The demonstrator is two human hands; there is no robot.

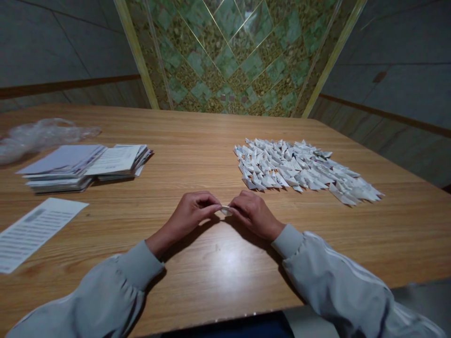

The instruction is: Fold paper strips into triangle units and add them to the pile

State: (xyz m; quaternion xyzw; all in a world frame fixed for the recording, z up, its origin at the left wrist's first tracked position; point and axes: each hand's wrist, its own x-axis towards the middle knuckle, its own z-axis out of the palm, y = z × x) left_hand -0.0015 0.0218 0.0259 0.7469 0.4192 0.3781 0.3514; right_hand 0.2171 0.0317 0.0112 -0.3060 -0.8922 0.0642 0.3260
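Between my two hands is a small piece of folded white paper, mostly hidden by the fingers. My left hand pinches its left end between thumb and fingers. At the right end, my right hand grips it the same way. Both hands are close together just above the wooden table. Beyond my right hand lies a broad spread of small folded paper boats, set close against each other.
At the left stand a stack of paper sheets and a smaller stack of printed sheets. A single printed sheet lies nearer me. Behind the stacks is a crumpled clear plastic bag. A green patterned wall rises past the table.
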